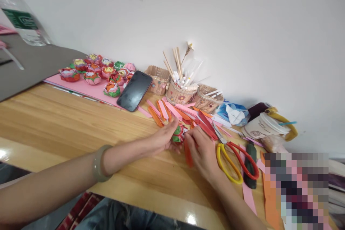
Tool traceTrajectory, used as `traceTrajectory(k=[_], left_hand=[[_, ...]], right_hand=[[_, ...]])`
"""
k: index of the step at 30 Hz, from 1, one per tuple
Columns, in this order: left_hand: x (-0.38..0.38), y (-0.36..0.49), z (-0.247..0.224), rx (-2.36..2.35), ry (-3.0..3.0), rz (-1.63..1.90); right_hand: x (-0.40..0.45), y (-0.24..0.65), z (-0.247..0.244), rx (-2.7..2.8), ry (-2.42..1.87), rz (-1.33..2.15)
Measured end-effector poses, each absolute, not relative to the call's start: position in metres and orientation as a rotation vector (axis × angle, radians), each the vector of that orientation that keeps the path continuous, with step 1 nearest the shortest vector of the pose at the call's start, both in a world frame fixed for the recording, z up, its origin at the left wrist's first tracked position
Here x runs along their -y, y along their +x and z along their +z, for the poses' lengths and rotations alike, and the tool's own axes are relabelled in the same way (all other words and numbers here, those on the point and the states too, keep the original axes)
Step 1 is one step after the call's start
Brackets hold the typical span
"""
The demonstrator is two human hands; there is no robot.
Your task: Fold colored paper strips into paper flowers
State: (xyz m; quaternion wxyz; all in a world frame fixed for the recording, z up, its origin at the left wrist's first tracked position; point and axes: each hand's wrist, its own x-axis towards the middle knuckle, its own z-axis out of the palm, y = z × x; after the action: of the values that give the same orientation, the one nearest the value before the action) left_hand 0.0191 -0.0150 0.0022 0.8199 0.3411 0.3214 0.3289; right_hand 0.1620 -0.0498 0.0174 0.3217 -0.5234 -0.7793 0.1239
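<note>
Bench [67,125], wood-grained, bearing a loose heap of paper strips [174,110] beyond the hands; a careless reach could scatter them. Scissors [223,139], handles spread, lie just beside the right wrist, where a sideways swing might knock them. Left hand [160,140]: thumb raised, fingers pinching a paper flower [177,134] with green outer petals. Right hand [201,147]: fingers curled together at the flower's right side; whether they pinch it cannot be told. The flower sits between both hands; uneven pressure could crush or loosen its folds.
</note>
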Motion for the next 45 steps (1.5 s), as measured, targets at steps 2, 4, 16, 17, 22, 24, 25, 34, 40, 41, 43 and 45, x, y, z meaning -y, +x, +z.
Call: traceTrajectory(k=[2,4,16,17,22,24,25,34,40,41,43,45], left_hand=[[0.017,0.020,0.001,-0.638,0.774,0.745],[0.017,0.019,0.001,-0.613,0.786,0.789],[0.011,0.013,0.009,-0.601,0.642,0.654],[0.012,0.013,0.010,-0.617,0.633,0.650],[0.012,0.013,0.013,-0.646,0.600,0.653],[0.012,0.013,0.013,-0.642,0.594,0.643],[0.012,0.013,0.014,-0.638,0.589,0.633],[0.012,0.013,0.013,-0.664,0.593,0.642],[0.011,0.012,0.007,-0.583,0.607,0.602],[0.011,0.012,0.007,-0.572,0.606,0.598],[0.010,0.012,0.007,-0.576,0.602,0.596],[0.010,0.012,0.008,-0.600,0.599,0.601]], right_hand=[[0.050,0.162,0.017,1.973,-1.388,0.341],[0.050,0.162,0.019,1.904,-1.370,0.449],[0.055,0.168,0.030,1.870,-1.175,0.276],[0.056,0.168,0.031,1.894,-1.154,0.255],[0.057,0.168,0.031,1.944,-1.116,0.242],[0.056,0.168,0.031,1.950,-1.117,0.257],[0.056,0.168,0.030,1.955,-1.115,0.269],[0.055,0.166,0.033,2.035,-1.149,0.446],[0.054,0.167,0.031,2.018,-1.161,0.416],[0.053,0.168,0.030,2.013,-1.164,0.410],[0.052,0.169,0.030,2.025,-1.164,0.415],[0.051,0.169,0.031,2.044,-1.157,0.436]])
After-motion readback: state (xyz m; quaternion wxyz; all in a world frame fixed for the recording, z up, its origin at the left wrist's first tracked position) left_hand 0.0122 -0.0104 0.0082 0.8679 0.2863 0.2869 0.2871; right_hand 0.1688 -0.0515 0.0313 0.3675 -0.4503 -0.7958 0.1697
